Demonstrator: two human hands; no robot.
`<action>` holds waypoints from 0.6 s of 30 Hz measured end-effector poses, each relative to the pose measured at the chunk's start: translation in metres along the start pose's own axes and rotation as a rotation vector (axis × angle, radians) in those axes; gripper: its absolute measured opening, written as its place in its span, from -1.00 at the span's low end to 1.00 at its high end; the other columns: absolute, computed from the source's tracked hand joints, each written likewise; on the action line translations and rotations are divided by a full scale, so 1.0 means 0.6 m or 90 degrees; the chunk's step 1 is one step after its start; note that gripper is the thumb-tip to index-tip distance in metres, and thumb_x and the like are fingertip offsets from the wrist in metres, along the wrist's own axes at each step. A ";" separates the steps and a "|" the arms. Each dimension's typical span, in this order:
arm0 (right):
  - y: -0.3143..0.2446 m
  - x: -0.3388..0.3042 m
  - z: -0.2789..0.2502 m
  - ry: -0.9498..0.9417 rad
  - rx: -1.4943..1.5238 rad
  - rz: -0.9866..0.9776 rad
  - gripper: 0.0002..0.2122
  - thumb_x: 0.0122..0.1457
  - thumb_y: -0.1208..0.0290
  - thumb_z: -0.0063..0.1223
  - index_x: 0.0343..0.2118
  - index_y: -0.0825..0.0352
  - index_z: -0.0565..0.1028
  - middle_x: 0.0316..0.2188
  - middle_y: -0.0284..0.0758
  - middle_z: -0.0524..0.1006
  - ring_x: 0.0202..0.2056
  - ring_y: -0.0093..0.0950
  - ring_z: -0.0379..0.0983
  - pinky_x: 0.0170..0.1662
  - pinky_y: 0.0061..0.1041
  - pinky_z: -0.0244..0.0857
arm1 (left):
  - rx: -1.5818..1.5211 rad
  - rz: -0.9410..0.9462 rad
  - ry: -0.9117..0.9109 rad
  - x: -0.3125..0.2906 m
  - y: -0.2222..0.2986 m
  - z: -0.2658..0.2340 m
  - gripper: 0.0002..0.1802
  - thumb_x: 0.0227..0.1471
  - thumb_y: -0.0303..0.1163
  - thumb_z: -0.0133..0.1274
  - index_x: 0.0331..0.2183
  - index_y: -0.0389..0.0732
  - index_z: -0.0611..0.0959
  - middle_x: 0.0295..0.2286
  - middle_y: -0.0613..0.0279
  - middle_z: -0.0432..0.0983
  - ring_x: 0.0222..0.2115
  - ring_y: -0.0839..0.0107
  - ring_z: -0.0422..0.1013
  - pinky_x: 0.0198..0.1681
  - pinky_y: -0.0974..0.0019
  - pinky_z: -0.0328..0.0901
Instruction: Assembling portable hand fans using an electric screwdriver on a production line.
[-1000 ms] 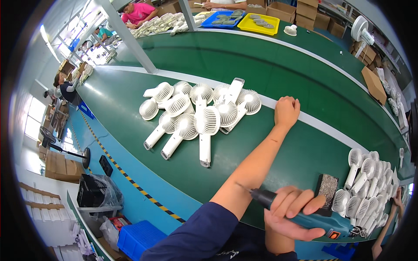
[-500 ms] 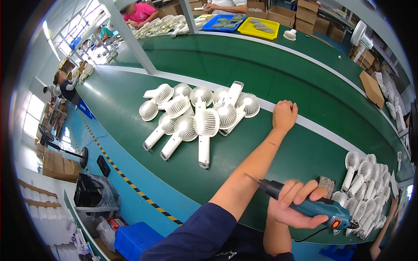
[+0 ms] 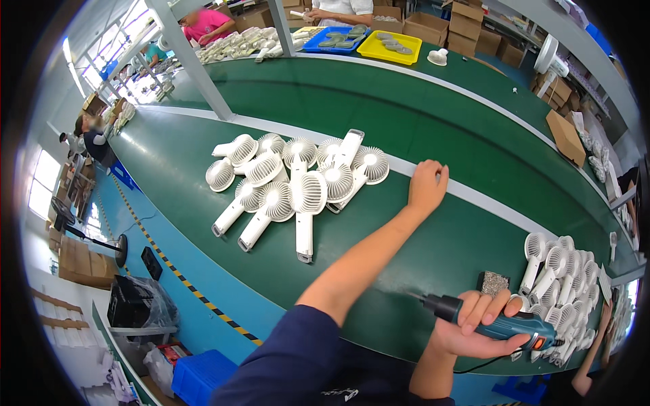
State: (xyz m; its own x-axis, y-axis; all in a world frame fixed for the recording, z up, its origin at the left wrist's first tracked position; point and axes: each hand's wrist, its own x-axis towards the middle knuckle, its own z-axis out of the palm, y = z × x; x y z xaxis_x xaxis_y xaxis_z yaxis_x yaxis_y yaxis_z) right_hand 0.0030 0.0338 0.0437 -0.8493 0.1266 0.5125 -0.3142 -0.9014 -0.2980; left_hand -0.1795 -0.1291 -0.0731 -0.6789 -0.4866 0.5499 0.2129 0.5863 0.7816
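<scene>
My right hand (image 3: 467, 328) grips a teal and black electric screwdriver (image 3: 504, 326), its bit pointing left over the green tabletop. A cord trails from its rear end. My left hand (image 3: 428, 186) is stretched forward beside the pale strip along the table, its fingers curled; anything inside them is hidden. Left of that hand lies a loose group of white handheld fans (image 3: 310, 193) with round ribbed grilles and straight handles. Close to the screwdriver, a small dark box (image 3: 494, 282) holds many tiny grey metal pieces.
More white fans (image 3: 558, 271) are piled at the right. Across the green belt (image 3: 406, 101) stand a blue tray (image 3: 308, 47), a yellow tray (image 3: 413, 59) and a single fan head (image 3: 438, 57). Co-workers sit at the far side. A metal post (image 3: 189, 64) rises at left.
The screwdriver and my right hand have shifted right and slightly down, away from my left forearm. My left hand stays near the strip with curled fingers. The whole view has shifted a little.
</scene>
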 end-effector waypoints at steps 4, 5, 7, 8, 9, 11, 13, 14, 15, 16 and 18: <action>-0.038 0.002 -0.035 0.058 -0.034 0.064 -0.52 0.27 -0.13 -0.31 -0.31 0.33 0.22 -0.57 -0.33 0.29 -0.80 -0.58 0.17 -0.73 -0.61 0.08 | -0.043 0.125 -0.052 -0.082 0.128 -0.121 -0.74 -0.05 -0.46 0.12 -0.24 -0.26 0.53 -0.30 0.09 0.45 -0.26 0.16 0.37 -0.15 0.19 0.25; -0.046 -0.002 -0.045 0.073 -0.060 0.085 -0.52 0.27 -0.13 -0.30 -0.31 0.32 0.22 -0.58 -0.33 0.29 -0.81 -0.57 0.17 -0.73 -0.60 0.09 | -0.006 0.165 -0.072 -0.104 0.158 -0.174 -0.68 -0.07 -0.46 0.14 -0.20 -0.24 0.53 -0.28 0.09 0.44 -0.23 0.15 0.36 -0.11 0.19 0.23; -0.056 -0.019 -0.059 0.081 -0.047 0.143 -0.53 0.27 -0.12 -0.29 -0.32 0.32 0.22 -0.59 -0.34 0.27 -0.81 -0.59 0.16 -0.75 -0.61 0.06 | 0.183 0.168 -0.024 -0.151 0.180 -0.284 -0.58 -0.18 -0.47 0.22 -0.19 -0.26 0.51 -0.22 0.02 0.39 -0.17 0.09 0.31 -0.03 0.14 0.18; -0.053 -0.025 -0.068 0.078 -0.033 0.200 -0.54 0.28 -0.10 -0.28 -0.32 0.32 0.23 -0.60 -0.35 0.26 -0.81 -0.60 0.14 -0.77 -0.63 0.04 | 0.233 0.117 0.015 -0.174 0.161 -0.323 -0.48 -0.20 -0.49 0.22 -0.13 -0.31 0.44 -0.13 -0.07 0.30 -0.11 0.08 0.26 0.02 0.13 0.14; -0.050 -0.036 -0.076 0.082 -0.036 0.190 -0.54 0.28 -0.10 -0.28 -0.32 0.32 0.23 -0.60 -0.35 0.26 -0.81 -0.60 0.14 -0.77 -0.63 0.04 | 0.298 0.030 0.067 -0.191 0.141 -0.347 -0.36 -0.19 -0.49 0.22 -0.04 -0.34 0.33 -0.05 -0.13 0.17 -0.05 0.04 0.19 0.05 0.11 0.11; -0.042 -0.059 -0.086 0.049 -0.073 0.264 -0.54 0.27 -0.11 -0.29 -0.32 0.31 0.22 -0.59 -0.33 0.28 -0.82 -0.56 0.17 -0.77 -0.61 0.05 | 0.483 -0.072 0.048 -0.207 0.112 -0.383 -0.30 -0.12 -0.46 0.19 0.04 -0.37 0.24 0.02 -0.18 0.10 0.00 -0.02 0.15 0.08 0.10 0.08; -0.036 -0.072 -0.090 0.051 -0.070 0.291 -0.54 0.26 -0.12 -0.27 -0.33 0.30 0.21 -0.60 -0.34 0.29 -0.81 -0.55 0.19 -0.76 -0.59 0.07 | 0.369 -0.109 0.032 -0.210 0.080 -0.395 -0.35 -0.07 -0.49 0.14 0.04 -0.38 0.23 0.02 -0.20 0.10 -0.02 -0.03 0.18 0.08 0.12 0.09; -0.036 -0.077 -0.095 0.051 -0.051 0.314 -0.54 0.26 -0.13 -0.26 -0.33 0.29 0.20 -0.60 -0.34 0.29 -0.81 -0.55 0.20 -0.76 -0.58 0.07 | 0.369 -0.111 0.031 -0.215 0.076 -0.398 -0.35 -0.07 -0.49 0.14 0.04 -0.38 0.23 0.02 -0.20 0.10 -0.02 -0.03 0.18 0.08 0.12 0.09; -0.039 -0.078 -0.099 0.052 -0.032 0.336 -0.54 0.25 -0.13 -0.25 -0.33 0.29 0.20 -0.61 -0.35 0.28 -0.81 -0.55 0.21 -0.75 -0.58 0.07 | 0.306 -0.161 0.027 -0.218 0.075 -0.397 -0.37 -0.06 -0.51 0.11 0.04 -0.38 0.23 0.01 -0.19 0.11 -0.02 -0.02 0.20 0.08 0.12 0.10; -0.046 -0.078 -0.103 0.036 -0.039 0.331 -0.53 0.25 -0.14 -0.24 -0.33 0.29 0.20 -0.62 -0.35 0.28 -0.82 -0.54 0.22 -0.75 -0.57 0.08 | 0.236 -0.208 0.019 -0.222 0.075 -0.392 -0.38 -0.05 -0.54 0.08 0.04 -0.37 0.23 0.01 -0.19 0.12 -0.03 -0.01 0.21 0.07 0.13 0.11; -0.059 -0.078 -0.108 0.027 -0.059 0.325 -0.54 0.24 -0.13 -0.23 -0.34 0.29 0.20 -0.62 -0.35 0.29 -0.82 -0.54 0.22 -0.76 -0.56 0.09 | 0.232 -0.098 0.014 -0.252 0.099 -0.392 -0.43 -0.04 -0.61 0.01 0.04 -0.33 0.25 0.01 -0.22 0.13 -0.03 -0.01 0.24 0.07 0.17 0.13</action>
State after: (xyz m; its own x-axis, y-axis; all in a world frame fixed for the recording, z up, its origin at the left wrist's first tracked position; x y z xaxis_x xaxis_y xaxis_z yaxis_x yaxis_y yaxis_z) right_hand 0.0264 0.0866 -0.0223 -0.9200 -0.3012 0.2505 0.1099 -0.8122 -0.5729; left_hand 0.1008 -0.1729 -0.0403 -0.6679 -0.5975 0.4437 -0.1559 0.6953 0.7016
